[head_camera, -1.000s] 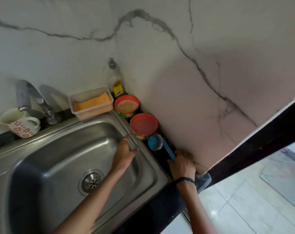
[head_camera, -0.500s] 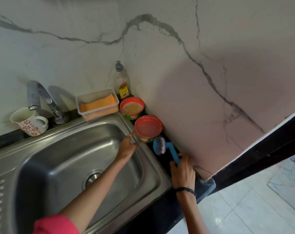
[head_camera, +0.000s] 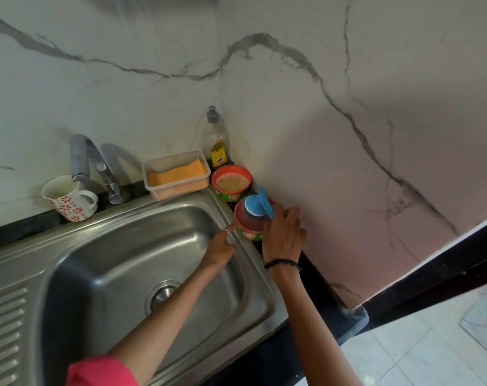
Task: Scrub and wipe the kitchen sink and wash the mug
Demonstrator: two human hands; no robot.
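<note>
Right hand (head_camera: 282, 235): fingers clasp blue scrub brush (head_camera: 257, 204) by its handle, head dipped in red soap tub (head_camera: 249, 225). Left hand (head_camera: 220, 246): fingers relaxed, resting on steel sink (head_camera: 119, 246) rim beside that tub. Floral mug (head_camera: 69, 197): far from both, by the tap (head_camera: 91, 165).

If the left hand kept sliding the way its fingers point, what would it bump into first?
The left hand rests on the sink's right rim, fingers aimed up and right. Going straight on, it would most likely meet the nearer red soap tub, into which the right hand dips a blue brush. Depth is uncertain.
</note>
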